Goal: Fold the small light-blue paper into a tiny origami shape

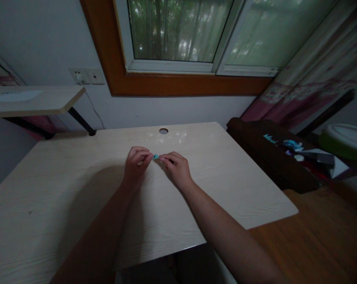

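Observation:
A small teal folded piece, perhaps of paper, is held just above the middle of the desk. My left hand pinches its left end between thumb and fingers. From the other side, my right hand grips its right end with the fingertips. Only the short middle part shows; both ends are covered by fingers. It is too small for me to make out its folds.
The pale wooden desk has a round cable hole near its back edge. A raised shelf on black legs stands at the left. At the right, a dark cabinet carries teal folded pieces and a green tub.

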A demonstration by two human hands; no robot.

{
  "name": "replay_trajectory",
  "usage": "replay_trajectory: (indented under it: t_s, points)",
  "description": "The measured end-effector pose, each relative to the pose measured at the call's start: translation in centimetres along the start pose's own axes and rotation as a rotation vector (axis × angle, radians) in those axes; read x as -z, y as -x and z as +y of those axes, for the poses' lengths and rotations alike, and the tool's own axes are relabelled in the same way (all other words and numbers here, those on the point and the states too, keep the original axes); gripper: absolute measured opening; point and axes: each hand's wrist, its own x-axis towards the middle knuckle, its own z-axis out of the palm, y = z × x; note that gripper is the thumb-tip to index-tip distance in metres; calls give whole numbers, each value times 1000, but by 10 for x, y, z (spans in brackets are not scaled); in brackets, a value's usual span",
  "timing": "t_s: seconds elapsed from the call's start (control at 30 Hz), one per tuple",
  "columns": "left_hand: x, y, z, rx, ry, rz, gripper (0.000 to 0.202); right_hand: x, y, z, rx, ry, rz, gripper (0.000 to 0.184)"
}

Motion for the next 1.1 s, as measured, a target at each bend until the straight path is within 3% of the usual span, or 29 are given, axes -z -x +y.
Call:
replay_trajectory:
  t_s: [0.67, 1.1]
  points:
    - [-5, 3, -11, 20, 20, -61, 10, 1, 1, 0, 30, -5, -9, 13]
    - [-5, 2, -11, -4, 42, -160, 10, 1, -1, 3, 35, -11, -2, 12]
